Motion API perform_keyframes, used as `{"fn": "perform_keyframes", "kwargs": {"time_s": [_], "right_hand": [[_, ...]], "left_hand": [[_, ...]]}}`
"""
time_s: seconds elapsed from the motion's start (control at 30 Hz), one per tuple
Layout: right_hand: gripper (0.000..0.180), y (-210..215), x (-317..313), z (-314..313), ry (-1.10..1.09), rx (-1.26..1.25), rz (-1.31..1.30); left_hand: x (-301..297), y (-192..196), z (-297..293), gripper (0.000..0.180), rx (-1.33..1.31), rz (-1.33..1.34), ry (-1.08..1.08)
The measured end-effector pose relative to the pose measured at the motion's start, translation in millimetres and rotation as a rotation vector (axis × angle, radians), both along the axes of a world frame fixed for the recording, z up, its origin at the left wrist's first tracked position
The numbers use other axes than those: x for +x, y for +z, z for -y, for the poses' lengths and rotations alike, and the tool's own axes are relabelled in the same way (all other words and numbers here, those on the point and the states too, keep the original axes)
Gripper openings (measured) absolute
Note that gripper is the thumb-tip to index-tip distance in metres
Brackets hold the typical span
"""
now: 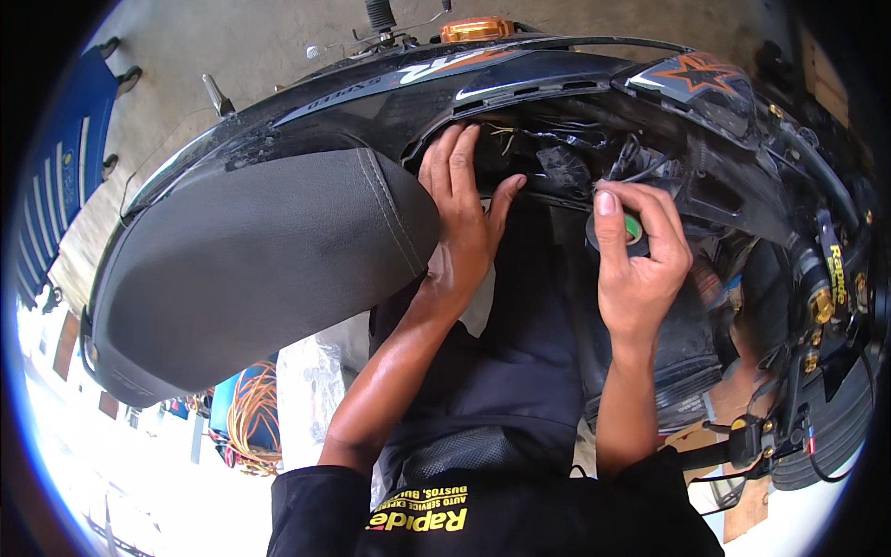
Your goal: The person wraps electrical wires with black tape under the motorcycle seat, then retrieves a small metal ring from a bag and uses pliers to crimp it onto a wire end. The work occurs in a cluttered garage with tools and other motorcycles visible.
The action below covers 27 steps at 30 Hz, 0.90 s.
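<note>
Right hand closed in a grip on tape roll; left hand open, apparently touching wiring inside motorcycle panel.

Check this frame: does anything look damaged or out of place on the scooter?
Yes. A side opening under the seat exposes loose wires. The left hand reaches in; the right hand holds a tape roll.

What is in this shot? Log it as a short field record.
Setting: motorcycle with its side bodywork opened
Left hand: fingers reaching into the opening, beside the grey seat
Right hand: holds a roll of black tape at the opening
Inside opening: loose wires
Background: orange cable coil, blue rack
</note>
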State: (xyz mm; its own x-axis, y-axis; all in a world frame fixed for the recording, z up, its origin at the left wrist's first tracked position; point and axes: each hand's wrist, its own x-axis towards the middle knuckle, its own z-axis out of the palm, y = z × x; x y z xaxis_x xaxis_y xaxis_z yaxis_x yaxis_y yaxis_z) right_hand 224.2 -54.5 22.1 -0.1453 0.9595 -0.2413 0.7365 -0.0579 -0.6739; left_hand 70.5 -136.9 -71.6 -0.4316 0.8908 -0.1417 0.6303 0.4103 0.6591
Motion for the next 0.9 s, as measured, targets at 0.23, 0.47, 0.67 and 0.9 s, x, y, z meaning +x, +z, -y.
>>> {"fn": "perform_keyframes", "kwargs": {"time_s": [0.23,0.47,0.67,0.9], "right_hand": [[0.013,5,18,44,-0.091,-0.087,0.034],[0.012,-16,18,81,-0.062,-0.098,-0.020],[0.018,-25,21,79,-0.025,0.103,0.148],[0.021,-12,-7,30,0.172,0.159,0.708]], "left_hand": [[0,-1,-11,0.071,-0.103,-0.108,-0.021],[27,-1,-28,0.074,-0.115,0.000,0.153],[14,2,-26,0.066,-0.243,-0.034,-0.062],[-11,-7,-18,0.049,-0.235,0.305,-0.058]]}}
